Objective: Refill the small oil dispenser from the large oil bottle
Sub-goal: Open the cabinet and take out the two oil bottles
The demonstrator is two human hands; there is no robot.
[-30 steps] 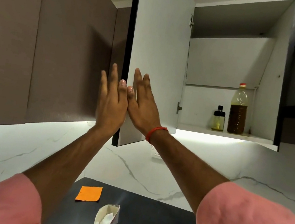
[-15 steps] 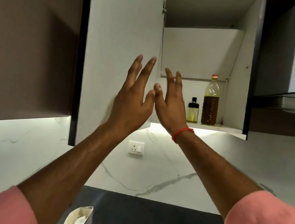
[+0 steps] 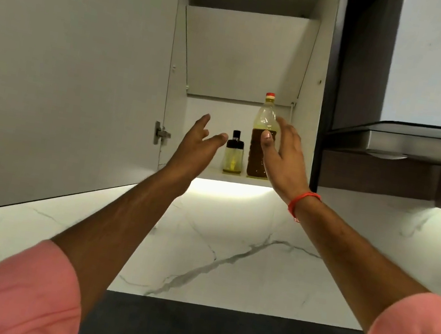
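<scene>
The wall cabinet (image 3: 249, 55) stands open, its door (image 3: 69, 54) swung out to the 9 o'clock side. On the lower shelf (image 3: 236, 177) two containers stand upright, just beside each other.

The small oil dispenser (image 3: 234, 153) has a clear body, a black neck and cap, and a low level of pale yellow oil at the bottom. At its 3 o'clock stands the large oil bottle (image 3: 262, 136): clear plastic, a red cap over a yellow collar, dark brown oil filling roughly the lower two thirds, and a pale, empty-looking shoulder above.

The left hand (image 3: 198, 145) is raised at the dispenser's 9 o'clock, fingers extended and relaxed, holding nothing and clear of the dispenser. The right hand (image 3: 282, 154) is raised in front of the large bottle, fingers spread, thumb overlapping the bottle's outline; whether it touches the bottle cannot be told. An orange-red band (image 3: 302, 202) circles the right wrist.

A range hood (image 3: 421, 145) sits at 3 o'clock.
</scene>
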